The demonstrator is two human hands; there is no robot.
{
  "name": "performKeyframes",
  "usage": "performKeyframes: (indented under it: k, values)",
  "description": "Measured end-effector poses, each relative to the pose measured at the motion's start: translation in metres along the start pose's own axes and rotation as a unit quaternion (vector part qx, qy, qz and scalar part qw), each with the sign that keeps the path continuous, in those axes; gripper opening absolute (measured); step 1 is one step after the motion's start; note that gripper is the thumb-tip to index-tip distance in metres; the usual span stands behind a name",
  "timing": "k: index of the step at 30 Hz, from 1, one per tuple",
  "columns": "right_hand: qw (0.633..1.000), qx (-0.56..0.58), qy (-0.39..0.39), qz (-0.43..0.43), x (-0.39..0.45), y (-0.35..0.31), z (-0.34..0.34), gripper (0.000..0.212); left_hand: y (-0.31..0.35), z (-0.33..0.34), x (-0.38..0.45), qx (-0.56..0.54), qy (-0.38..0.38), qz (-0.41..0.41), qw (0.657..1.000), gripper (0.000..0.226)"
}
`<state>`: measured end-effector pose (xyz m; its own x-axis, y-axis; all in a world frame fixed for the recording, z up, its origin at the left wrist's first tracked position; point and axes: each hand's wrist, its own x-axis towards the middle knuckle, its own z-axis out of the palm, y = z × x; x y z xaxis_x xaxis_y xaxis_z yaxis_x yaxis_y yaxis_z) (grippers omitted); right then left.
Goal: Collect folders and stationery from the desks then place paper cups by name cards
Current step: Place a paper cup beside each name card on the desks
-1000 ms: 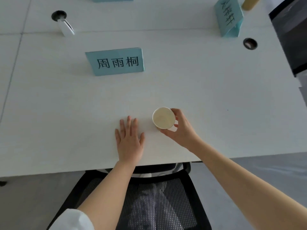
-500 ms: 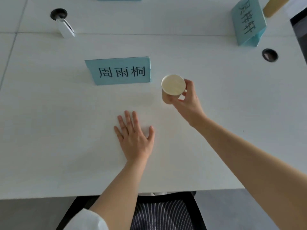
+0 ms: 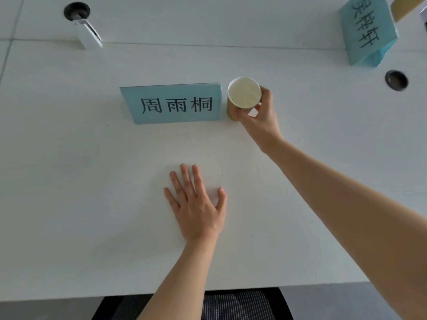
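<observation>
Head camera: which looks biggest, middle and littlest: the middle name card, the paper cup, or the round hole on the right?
1. Name card, clearly largest.
2. Cup, held beside it by the right hand.
3. Hole, smallest.

Bright, even, cool light; the white laminate desk [image 3: 69, 181] nearly washes out. Shadows are faint. Wide-angle bending at the frame's corners; slightly soft.

Blue name card [image 3: 172, 104] at the table's centre reading 周雨桐 (black characters), second blue name card [image 3: 367, 31] top right, three characters, only partly legible
</observation>
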<state>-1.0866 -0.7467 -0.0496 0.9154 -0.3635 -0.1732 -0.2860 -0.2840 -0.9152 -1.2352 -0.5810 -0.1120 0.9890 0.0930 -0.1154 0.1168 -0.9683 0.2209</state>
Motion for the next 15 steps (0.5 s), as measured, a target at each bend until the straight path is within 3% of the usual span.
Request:
performKeyframes:
  k: [9, 15]
  values:
    - [0.995, -0.079, 0.000, 0.062, -0.029, 0.027, -0.007, 0.066, 0.002, -0.003, 0.003, -0.008, -0.009, 0.009, 1.000, 0.080]
    - [0.991, -0.119, 0.010, 0.060, -0.105, 0.040, -0.036, 0.050, -0.002, -0.007, 0.003, 0.004, -0.047, 0.007, 0.999, 0.085]
